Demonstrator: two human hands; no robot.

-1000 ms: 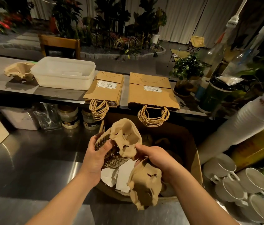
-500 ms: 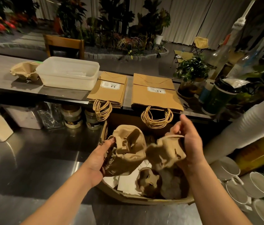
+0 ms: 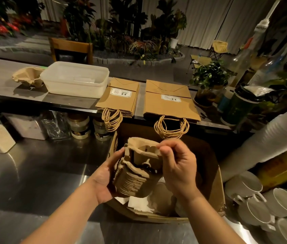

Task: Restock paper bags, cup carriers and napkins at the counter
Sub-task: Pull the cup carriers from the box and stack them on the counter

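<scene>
Cup-carrier stack [image 3: 135,175] held over cardboard box [image 3: 215,175], near centre. Left hand [image 3: 104,176] cups stack's side, fingers curled round it. Right hand [image 3: 178,166] pinches top carrier's rim. Risks: nested stack fans apart if left grip slackens; thin pulp rim tears under pinch; lone carrier [image 3: 27,78] far left beside plastic tub [image 3: 75,79] leaves tight landing room.

My right hand [image 3: 179,170] hides the cardboard box's [image 3: 217,187] contents; I can't read the bag labels [image 3: 171,98].
</scene>
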